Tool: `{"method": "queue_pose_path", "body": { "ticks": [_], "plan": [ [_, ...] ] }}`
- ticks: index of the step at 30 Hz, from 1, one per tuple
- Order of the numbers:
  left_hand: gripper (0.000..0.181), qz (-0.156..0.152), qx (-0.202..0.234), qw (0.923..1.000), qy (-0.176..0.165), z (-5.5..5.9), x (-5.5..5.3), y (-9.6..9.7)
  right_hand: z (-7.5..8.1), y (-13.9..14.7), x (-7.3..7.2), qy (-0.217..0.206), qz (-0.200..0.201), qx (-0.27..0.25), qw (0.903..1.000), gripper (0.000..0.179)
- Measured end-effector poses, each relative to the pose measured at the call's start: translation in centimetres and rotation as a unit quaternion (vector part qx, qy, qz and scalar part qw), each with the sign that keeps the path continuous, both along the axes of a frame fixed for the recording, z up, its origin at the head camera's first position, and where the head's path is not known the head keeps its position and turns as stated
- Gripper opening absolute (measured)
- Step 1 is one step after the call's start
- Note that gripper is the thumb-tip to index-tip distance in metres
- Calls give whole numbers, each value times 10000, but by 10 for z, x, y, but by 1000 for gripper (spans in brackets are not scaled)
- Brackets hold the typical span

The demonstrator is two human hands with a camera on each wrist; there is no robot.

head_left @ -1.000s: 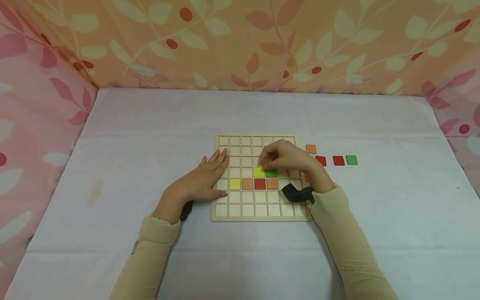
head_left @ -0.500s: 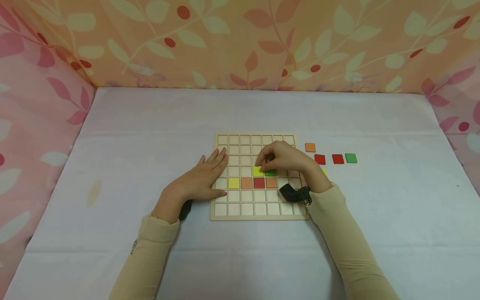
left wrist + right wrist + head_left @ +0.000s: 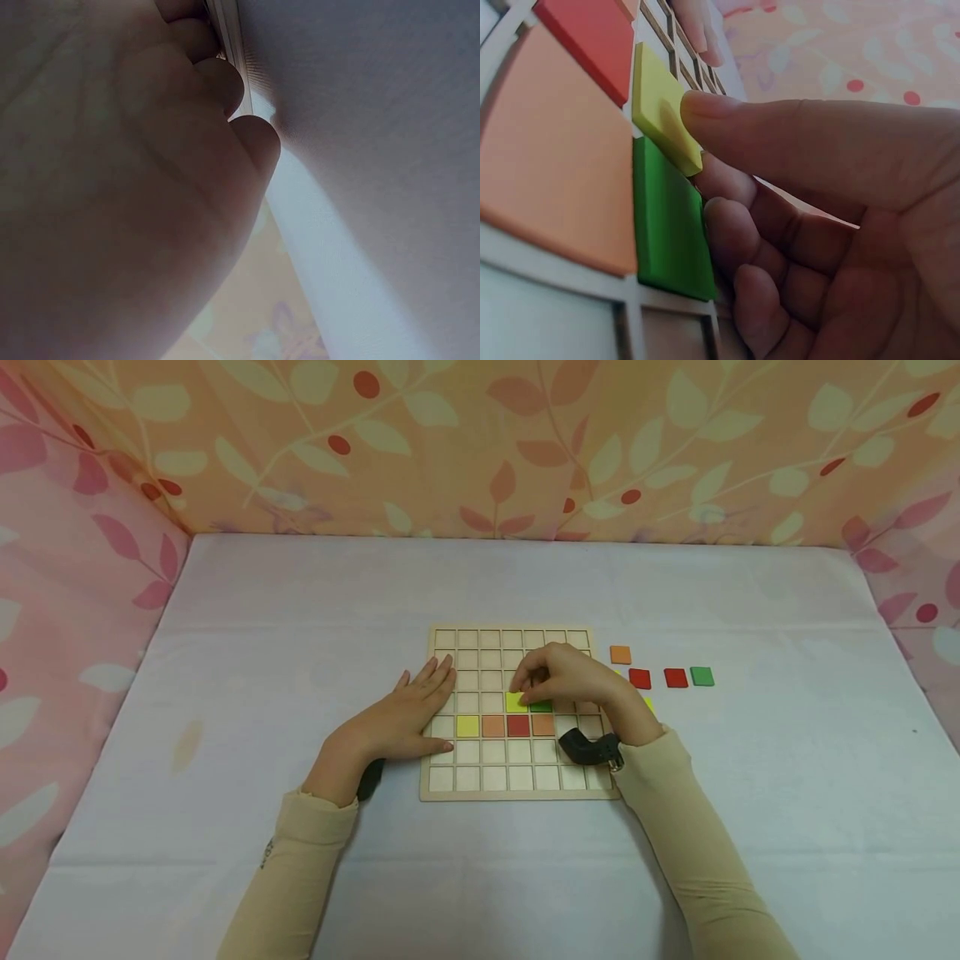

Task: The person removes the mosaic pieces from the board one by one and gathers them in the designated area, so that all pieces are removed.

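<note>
A pale wooden grid board (image 3: 495,795) lies on the table. My left hand (image 3: 397,722) rests on its left edge, fingers straight and spread, thumb apart. Over the board's middle my right hand (image 3: 570,677) has curled fingers and pinches a yellow tile (image 3: 656,105), thumb on its face and index finger at its edge. A green tile (image 3: 671,232) sits beside it, close to the other fingertips. In the row nearer me are another yellow tile (image 3: 467,726), a peach tile (image 3: 492,726), a red tile (image 3: 518,726) and a second peach tile (image 3: 542,725).
Loose tiles lie right of the board: an orange tile (image 3: 620,655), two red tiles (image 3: 640,679), a green tile (image 3: 702,677) and a yellow tile (image 3: 649,702) partly behind my right wrist. A patterned cloth (image 3: 480,452) walls the table's back and sides.
My right hand has shifted very slightly left over the yellow tile, and bits of loose yellow tile now show beside that arm. My left hand stays put.
</note>
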State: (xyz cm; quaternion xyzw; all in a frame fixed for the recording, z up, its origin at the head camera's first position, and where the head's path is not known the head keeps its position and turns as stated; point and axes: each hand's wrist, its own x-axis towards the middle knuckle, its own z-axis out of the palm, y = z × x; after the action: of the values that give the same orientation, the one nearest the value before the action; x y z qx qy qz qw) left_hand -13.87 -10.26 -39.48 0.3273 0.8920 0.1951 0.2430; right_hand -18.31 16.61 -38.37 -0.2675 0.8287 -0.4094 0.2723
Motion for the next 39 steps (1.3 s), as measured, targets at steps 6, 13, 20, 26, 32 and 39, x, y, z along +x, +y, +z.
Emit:
{"method": "queue_pose_path", "body": {
  "ticks": [6, 13, 20, 26, 32, 39],
  "plan": [
    [95, -4, 37, 10000, -9, 0, 0, 0, 1, 0, 0, -94, -8, -64, 9999, 10],
    [95, -21, 39, 10000, -14, 0, 0, 0, 2, 0, 0, -220, -61, -53, 9997, 11],
    [95, -18, 20, 10000, -4, 2, 0, 0, 1, 1, -1, -171, 10, -82, 9998, 12],
    [93, -20, 156, 9999, 14, 3, 2, -1, 3, 1, 0, -38, 65, -56, 10000, 11],
    [93, -27, 175, 9998, 38, 4, 2, -2, 3, 2, 0, 54, 84, -38, 9999, 10],
    [93, -39, 149, 9999, 53, 4, 2, -1, 3, 4, 0, 21, 20, -94, 10000, 10]
  ]
}}
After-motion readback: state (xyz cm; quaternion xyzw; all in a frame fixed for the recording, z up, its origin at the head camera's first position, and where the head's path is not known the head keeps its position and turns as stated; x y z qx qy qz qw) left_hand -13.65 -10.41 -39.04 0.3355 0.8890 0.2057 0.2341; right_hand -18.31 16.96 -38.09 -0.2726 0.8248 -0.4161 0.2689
